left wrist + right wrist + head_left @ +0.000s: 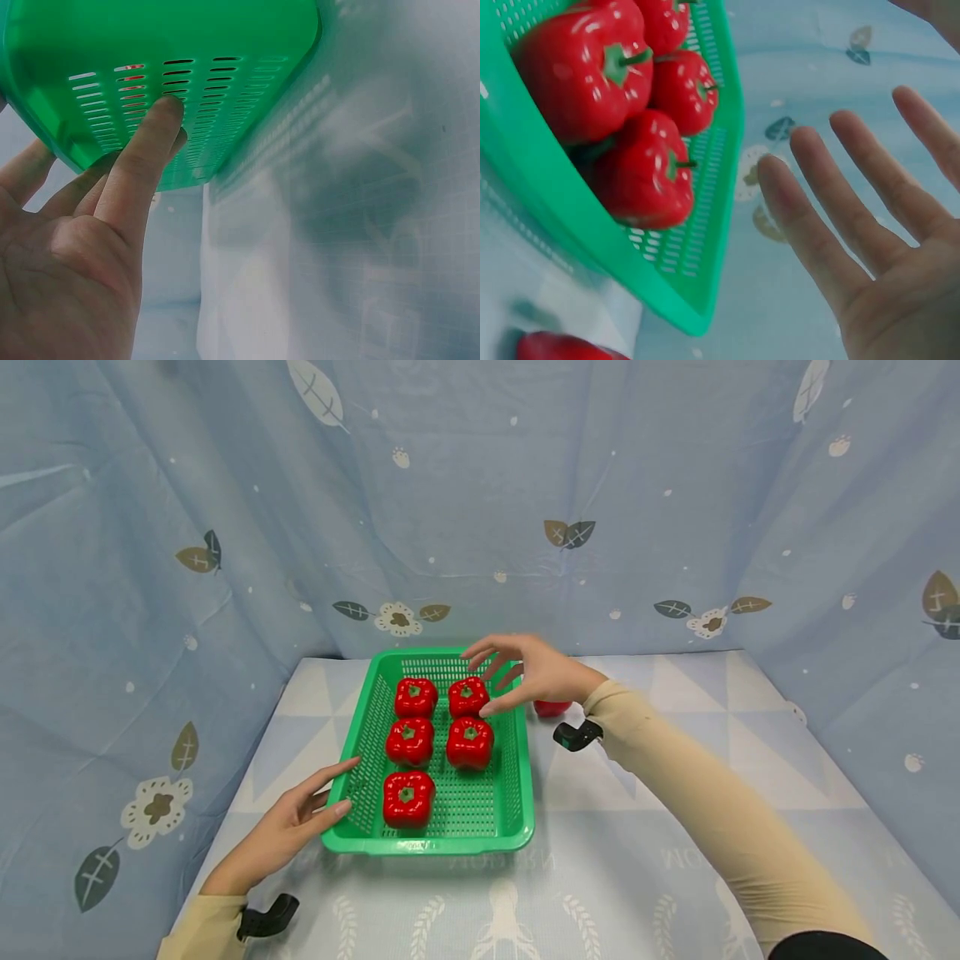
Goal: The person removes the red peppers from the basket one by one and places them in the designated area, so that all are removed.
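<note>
A green plastic basket point(431, 845) holds several red bell peppers in two columns, such as the bell pepper point(408, 799) at the front left and the bell pepper point(470, 743) on the right. My left hand point(281, 835) is at the basket's left side; in the left wrist view its fingers point(139, 161) touch the slotted outer wall. Above the basket's right rim hovers my right hand point(543, 670), fingers spread and nothing between them. Partly hidden under this hand, another red bell pepper point(551, 708) lies on the table outside the basket.
The table is covered by a patterned white and pale blue cloth point(630, 860). Behind and at both sides hangs a blue curtain point(480, 485) printed with leaves and flowers. The basket stands near the table's back edge.
</note>
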The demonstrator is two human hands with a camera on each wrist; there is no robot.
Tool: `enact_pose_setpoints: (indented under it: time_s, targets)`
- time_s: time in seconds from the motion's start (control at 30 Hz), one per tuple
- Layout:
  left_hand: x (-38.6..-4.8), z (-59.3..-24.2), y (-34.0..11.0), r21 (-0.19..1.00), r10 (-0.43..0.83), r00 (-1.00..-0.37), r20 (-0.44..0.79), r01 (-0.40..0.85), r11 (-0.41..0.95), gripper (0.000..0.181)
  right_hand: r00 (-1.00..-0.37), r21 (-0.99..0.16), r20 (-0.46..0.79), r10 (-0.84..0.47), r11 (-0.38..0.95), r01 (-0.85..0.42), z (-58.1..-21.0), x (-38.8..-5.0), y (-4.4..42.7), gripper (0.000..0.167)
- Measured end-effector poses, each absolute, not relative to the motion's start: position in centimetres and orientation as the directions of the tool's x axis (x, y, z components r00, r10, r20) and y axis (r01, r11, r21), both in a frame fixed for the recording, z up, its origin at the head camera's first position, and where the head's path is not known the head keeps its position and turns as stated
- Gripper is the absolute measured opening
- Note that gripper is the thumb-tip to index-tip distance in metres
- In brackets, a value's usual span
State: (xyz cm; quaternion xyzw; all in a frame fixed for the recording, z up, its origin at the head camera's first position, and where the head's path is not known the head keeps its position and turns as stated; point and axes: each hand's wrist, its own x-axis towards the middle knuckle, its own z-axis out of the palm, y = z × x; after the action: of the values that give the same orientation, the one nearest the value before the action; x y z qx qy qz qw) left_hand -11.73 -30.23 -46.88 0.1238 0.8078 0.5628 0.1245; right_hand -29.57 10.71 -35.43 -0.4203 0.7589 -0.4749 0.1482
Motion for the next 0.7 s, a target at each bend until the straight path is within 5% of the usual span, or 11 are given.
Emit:
enact_pose_setpoints:
  time_s: [0.7]
  targets:
    - [-11.6,-47.0,-30.3,0.946,0.34,-0.938,-0.066,0.05,0.321,0.064,-0.515,-0.861,-0.025,-0.857,0.28,-0.425,-38.4,-30.0,8.1,0.071]
